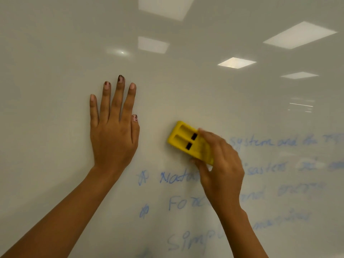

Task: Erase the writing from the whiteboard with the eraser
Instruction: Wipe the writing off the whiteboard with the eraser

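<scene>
My left hand (pixel 111 135) is flat on the whiteboard (pixel 186 99), fingers (pixel 119 97) straight and spread, while my right hand (pixel 221 164) grips the yellow eraser (pixel 184 140) pressed against the board, just above the blue writing (pixel 178 202).

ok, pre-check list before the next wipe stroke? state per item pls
1. Grip: right hand holds the yellow eraser by its rear end. ok.
2. Eraser flat against the whiteboard: contact face is hidden and the hand is blurred. cannot tell.
3. Left hand lies flat on the board, to the left of the eraser and not touching it. ok.
4. Left hand clear of the blue writing: it is on bare board. ok.
5. Board clean: several lines are legible to the right of and below the eraser. not ok.
</scene>
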